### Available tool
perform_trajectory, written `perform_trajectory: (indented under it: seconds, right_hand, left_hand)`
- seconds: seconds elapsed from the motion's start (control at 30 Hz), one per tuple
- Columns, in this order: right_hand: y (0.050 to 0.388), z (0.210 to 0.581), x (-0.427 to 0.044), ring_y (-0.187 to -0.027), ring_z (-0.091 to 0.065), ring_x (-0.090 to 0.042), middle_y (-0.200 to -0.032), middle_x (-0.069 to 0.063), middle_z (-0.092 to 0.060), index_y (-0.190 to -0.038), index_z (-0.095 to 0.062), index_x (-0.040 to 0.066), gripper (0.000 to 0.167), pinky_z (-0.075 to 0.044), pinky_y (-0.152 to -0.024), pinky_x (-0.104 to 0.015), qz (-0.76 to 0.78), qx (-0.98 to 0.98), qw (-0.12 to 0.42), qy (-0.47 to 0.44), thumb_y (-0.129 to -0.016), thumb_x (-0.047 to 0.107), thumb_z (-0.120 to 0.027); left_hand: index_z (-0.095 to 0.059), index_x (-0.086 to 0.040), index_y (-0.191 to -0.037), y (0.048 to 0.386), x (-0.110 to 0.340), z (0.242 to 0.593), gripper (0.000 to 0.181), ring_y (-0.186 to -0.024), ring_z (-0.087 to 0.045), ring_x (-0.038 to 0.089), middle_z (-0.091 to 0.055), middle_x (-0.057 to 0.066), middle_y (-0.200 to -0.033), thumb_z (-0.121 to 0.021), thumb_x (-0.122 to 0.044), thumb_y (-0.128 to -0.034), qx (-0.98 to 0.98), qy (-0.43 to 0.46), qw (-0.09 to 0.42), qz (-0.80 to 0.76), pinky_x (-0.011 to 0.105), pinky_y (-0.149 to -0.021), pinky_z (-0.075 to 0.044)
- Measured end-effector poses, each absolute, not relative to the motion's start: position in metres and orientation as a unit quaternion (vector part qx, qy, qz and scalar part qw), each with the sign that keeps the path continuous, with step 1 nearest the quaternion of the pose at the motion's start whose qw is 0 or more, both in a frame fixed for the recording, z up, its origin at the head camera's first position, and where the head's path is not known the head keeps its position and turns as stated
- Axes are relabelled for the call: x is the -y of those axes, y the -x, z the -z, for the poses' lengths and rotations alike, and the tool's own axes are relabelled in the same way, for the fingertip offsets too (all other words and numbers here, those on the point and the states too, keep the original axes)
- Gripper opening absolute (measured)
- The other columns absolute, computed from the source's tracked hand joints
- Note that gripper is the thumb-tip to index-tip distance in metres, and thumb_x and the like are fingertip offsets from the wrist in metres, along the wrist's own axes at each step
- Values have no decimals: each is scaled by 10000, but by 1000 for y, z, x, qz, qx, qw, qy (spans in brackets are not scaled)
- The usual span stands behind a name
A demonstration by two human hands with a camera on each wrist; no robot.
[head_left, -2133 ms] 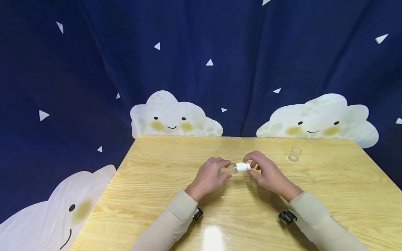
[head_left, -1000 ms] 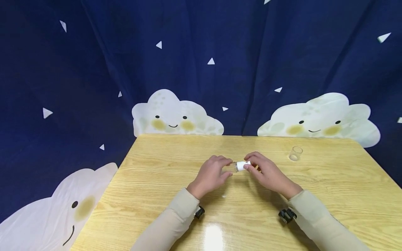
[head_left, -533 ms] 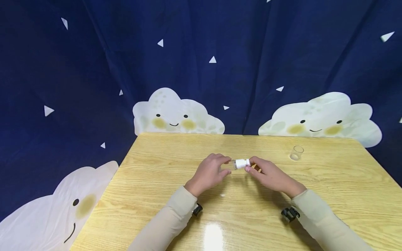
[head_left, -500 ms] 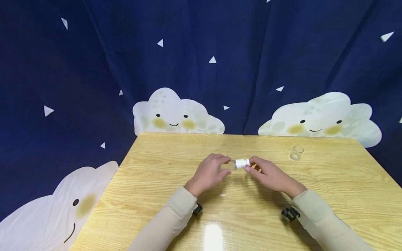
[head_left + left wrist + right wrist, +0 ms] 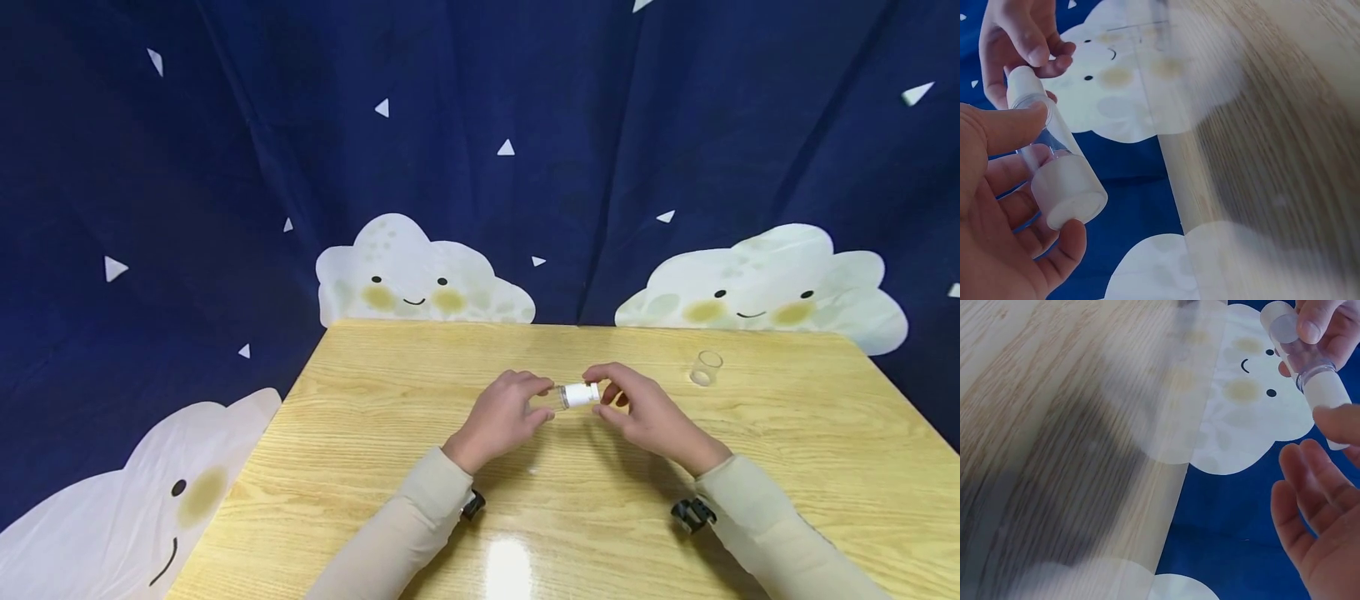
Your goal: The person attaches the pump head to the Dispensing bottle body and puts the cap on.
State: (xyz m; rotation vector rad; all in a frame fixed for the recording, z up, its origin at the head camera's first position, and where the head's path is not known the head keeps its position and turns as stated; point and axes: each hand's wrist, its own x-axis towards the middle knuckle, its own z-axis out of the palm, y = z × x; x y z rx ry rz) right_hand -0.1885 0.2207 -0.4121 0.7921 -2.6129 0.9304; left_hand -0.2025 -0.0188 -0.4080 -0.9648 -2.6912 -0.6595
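Note:
A slim clear bottle [image 5: 1063, 147] with a white pump top [image 5: 582, 395] lies roughly level above the table. My left hand [image 5: 504, 421] grips its clear body, thumb on one side and fingers curled round the other, as the left wrist view shows. At the white end, my right hand [image 5: 647, 417] has its thumb and index finger spread around the top. In the right wrist view the right thumb [image 5: 1341, 424] overlaps the white part, while the other fingers stand loosely apart from it. Whether the thumb touches it I cannot tell.
A small clear cap [image 5: 707, 368] stands on the wooden table [image 5: 390, 400] beyond my right hand. Behind the table's far edge hangs a dark blue curtain [image 5: 450, 67] with clouds and triangles.
Half a second ago my right thumb and fingers pinched the bottle's white end. They have since spread apart there. The left hand keeps its hold on the bottle.

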Motion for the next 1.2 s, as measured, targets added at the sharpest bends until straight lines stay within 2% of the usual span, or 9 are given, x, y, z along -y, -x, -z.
perform_trajectory:
  seconds: [0.23, 0.37, 0.67, 0.8, 1.03, 1.13, 1.2]
  right_hand:
    - [190, 413, -219, -733, -589, -61, -1029, -12, -673, -1126, -629, 119, 379, -533, -635, -282, -319, 886, 170, -290, -813, -62, -744]
    - [191, 413, -218, -723, -577, -61, -988, 12, -659, -1088, -640, 138, 350, -529, -625, -270, -321, 885, 171, -291, -819, -59, -745]
    - [190, 413, -218, -733, -576, -73, -1006, 12, -660, -1101, -648, 152, 301, -533, -644, -263, -320, 892, 150, -281, -860, -7, -732]
    - [192, 412, -218, -745, -574, -69, -1006, 10, -661, -1104, -649, 141, 221, -524, -646, -240, -321, 898, 129, -274, -904, 72, -709]
    - [194, 412, -218, -758, -557, -77, -971, 17, -658, -1025, -657, 156, 72, -500, -636, -203, -325, 908, 83, -250, -976, 203, -633]
    - [193, 413, -219, -744, -547, -79, -959, 21, -658, -1013, -661, 153, 112, -485, -628, -203, -316, 916, 68, -239, -994, 248, -606]
    - [191, 414, -221, -749, -553, -81, -979, 11, -668, -1070, -662, 130, 180, -479, -629, -205, -313, 920, 58, -228, -1001, 281, -594]
  left_hand:
    - [-699, -125, -1219, 202, 17, 408, 361, -1010, -657, 188, -732, 13, -1154, -749, -264, -890, 912, 330, 107, 219, 294, -884, -551]
    - [-701, -114, -1215, 202, 16, 408, 362, -975, -649, 183, -735, 18, -1137, -754, -252, -885, 911, 332, 106, 221, 289, -848, -549]
    - [-696, -107, -1228, 201, 17, 409, 375, -991, -650, 188, -730, 22, -1155, -749, -260, -890, 913, 329, 100, 220, 299, -863, -551]
    - [-696, -113, -1231, 203, 17, 408, 374, -1003, -652, 188, -728, 21, -1170, -745, -267, -894, 914, 328, 104, 216, 292, -872, -550]
    - [-694, -121, -1236, 203, 16, 408, 374, -992, -648, 177, -727, 19, -1175, -744, -262, -894, 913, 330, 104, 218, 271, -862, -548]
    - [-697, -125, -1233, 202, 16, 409, 375, -990, -649, 168, -730, 9, -1165, -747, -269, -890, 912, 331, 105, 219, 261, -862, -547]
    - [-700, -127, -1226, 202, 16, 410, 370, -986, -651, 165, -733, 5, -1154, -751, -268, -888, 912, 333, 107, 217, 258, -857, -547]
